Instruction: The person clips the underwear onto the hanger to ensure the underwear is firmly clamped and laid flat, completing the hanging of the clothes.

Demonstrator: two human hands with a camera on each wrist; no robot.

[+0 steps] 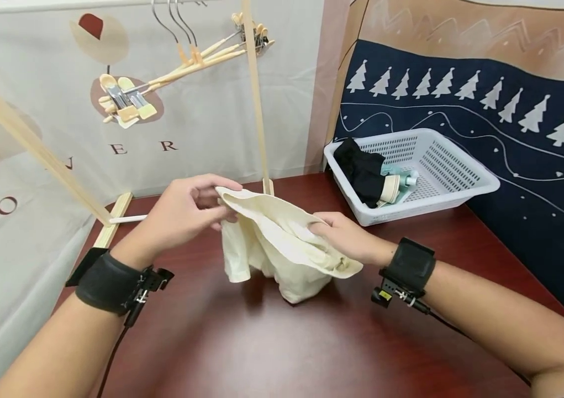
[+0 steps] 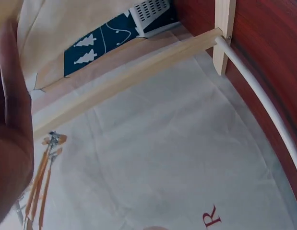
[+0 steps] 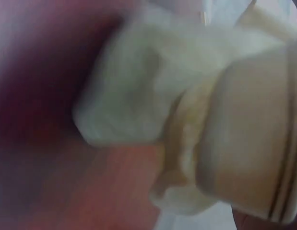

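Observation:
A cream cloth garment (image 1: 282, 243) hangs between both hands above the dark red table (image 1: 282, 342), its lower folds touching the tabletop. My left hand (image 1: 187, 210) pinches one end of its banded edge at the upper left. My right hand (image 1: 346, 237) grips the same edge lower at the right, fingers tucked into the cloth. The right wrist view is blurred and filled by the cream garment (image 3: 186, 110) with its banded edge at the right. In the left wrist view only the edge of my left hand (image 2: 11, 129) shows at the left.
A white plastic basket (image 1: 441, 166) at the back right holds black clothing (image 1: 361, 168) and a pale item. A wooden rack (image 1: 257, 99) stands behind the table with clip hangers (image 1: 187, 61) on top. Its foot and white rail (image 2: 258, 91) lie by the table's left edge.

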